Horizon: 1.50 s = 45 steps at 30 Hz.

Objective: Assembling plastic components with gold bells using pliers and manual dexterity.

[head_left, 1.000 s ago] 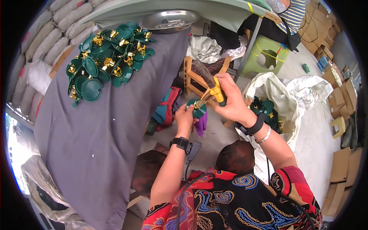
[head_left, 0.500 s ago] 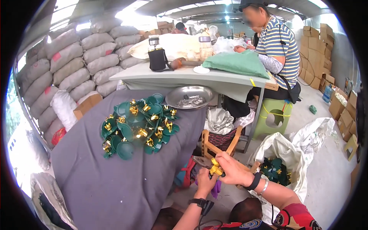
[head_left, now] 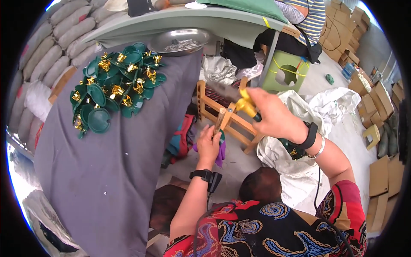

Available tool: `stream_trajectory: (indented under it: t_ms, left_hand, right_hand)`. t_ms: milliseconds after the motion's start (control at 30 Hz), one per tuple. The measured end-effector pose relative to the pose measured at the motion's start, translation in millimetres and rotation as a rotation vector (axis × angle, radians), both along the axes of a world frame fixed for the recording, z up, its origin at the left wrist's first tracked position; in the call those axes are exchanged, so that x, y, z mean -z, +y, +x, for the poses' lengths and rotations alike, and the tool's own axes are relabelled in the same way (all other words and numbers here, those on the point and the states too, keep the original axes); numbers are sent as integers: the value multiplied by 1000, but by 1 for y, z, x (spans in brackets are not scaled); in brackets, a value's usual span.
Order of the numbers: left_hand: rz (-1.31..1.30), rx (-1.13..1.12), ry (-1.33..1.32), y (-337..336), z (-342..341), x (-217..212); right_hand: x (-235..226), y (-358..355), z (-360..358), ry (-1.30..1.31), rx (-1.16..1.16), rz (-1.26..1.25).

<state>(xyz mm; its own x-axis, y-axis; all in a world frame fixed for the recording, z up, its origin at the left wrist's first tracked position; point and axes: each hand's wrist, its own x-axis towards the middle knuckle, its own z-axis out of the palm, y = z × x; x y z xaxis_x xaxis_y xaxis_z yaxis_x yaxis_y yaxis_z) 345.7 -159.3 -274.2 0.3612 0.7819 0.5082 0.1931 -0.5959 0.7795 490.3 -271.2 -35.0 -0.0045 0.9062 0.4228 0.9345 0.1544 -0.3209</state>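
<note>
My right hand (head_left: 274,112) is raised beside a wooden folding stool (head_left: 206,101), closed round a yellow-handled tool (head_left: 245,104). The handle ends in black, and the tool's flat grey metal head is blurred over the stool. Lower and to the left, my left hand (head_left: 208,145) is closed on a slender brown stick-like piece (head_left: 219,119) that points up toward the stool; its exact kind is unclear. A bit of dark green shows at the fingers, with purple cloth (head_left: 221,155) hanging below. Green discs with gold clips (head_left: 99,120) are heaped on the grey cloth-covered table (head_left: 124,171).
A metal bowl (head_left: 180,41) of small silver parts sits at the table's far end. White sacks (head_left: 295,175), one holding green pieces, lie right. Beyond, a person in a striped shirt (head_left: 314,17) sits on a green stool (head_left: 284,70). Cardboard boxes (head_left: 376,103) line the right.
My view has tilted down. My right hand has lifted the yellow-handled tool up and away from my left hand; the two were together before. My left hand now grips the brown piece below the stool.
</note>
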Motion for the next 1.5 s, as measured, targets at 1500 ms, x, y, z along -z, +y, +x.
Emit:
stream_trajectory:
  t_ms: [1500]
  left_hand:
    - [309,-84,251,-19,20,-206]
  right_hand:
    - [27,-127,36,445,122,658]
